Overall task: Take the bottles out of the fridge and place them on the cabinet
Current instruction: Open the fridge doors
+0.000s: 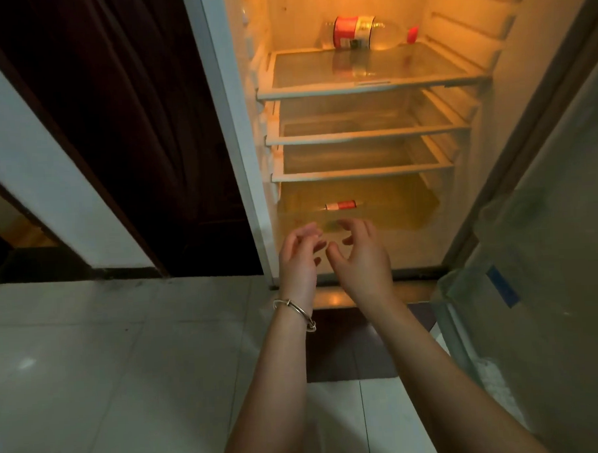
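Observation:
The fridge (232, 133) stands open and lit inside. A large clear bottle (368, 31) with a red and white label and a red cap lies on its side on the top glass shelf (370, 84). A smaller bottle (340, 205) with a red label lies in the bottom compartment behind a translucent drawer front. My left hand (297, 257), with a bangle on the wrist, and my right hand (360, 254) are held side by side in front of the bottom compartment, fingers apart and curled, holding nothing. The cabinet is out of view.
Two lower shelves (365, 134) hold nothing visible. The open fridge door (548, 249) stands at the right. A dark doorway with a curtain (132, 131) is at the left. Pale floor tiles (125, 371) and a dark mat (347, 344) lie below.

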Tool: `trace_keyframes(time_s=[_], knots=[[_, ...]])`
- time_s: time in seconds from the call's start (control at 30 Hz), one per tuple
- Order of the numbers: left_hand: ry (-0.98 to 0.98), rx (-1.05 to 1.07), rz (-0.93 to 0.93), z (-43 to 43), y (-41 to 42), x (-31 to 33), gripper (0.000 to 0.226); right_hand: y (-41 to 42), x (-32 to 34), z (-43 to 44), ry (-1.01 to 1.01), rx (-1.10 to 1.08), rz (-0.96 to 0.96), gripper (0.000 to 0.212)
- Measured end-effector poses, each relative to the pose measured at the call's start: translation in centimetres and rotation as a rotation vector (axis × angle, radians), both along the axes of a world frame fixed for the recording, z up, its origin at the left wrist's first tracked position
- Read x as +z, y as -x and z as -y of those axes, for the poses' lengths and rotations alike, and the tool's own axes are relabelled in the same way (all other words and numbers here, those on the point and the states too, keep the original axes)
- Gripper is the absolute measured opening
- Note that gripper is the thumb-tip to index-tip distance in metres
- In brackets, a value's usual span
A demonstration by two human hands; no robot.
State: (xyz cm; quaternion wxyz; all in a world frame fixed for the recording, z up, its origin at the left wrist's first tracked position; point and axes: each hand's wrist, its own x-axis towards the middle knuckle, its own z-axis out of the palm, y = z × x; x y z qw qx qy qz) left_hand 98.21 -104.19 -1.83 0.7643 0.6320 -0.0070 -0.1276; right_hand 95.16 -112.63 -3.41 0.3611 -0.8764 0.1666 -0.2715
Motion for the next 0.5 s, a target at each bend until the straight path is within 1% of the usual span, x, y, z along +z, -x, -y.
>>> trace_keyframes(time_s=[0.17, 0.27, 0.4, 0.5], knots=[[0.032, -0.117, 0.046, -1.0, -5.4, 2.0, 0.017, -5.3, 1.5, -0.7, 0.031, -0.079, 0.054, 0.038], [0.055, -0.169, 0.084, -1.3, -8.4, 2.9, 0.019, -7.9, 2.1, -1.1, 0.047, -0.143, 0.127, 0.037], [0.042, -0.231, 0.123, -1.2, -11.5, 3.6, 0.02, -9.8, 3.0, -1.2, 0.059, -0.215, 0.176, 0.036], [0.045, -0.281, 0.118, -0.6, -12.9, 4.1, 0.017, -10.8, 3.7, -0.8, 0.083, -0.263, 0.179, 0.036]])
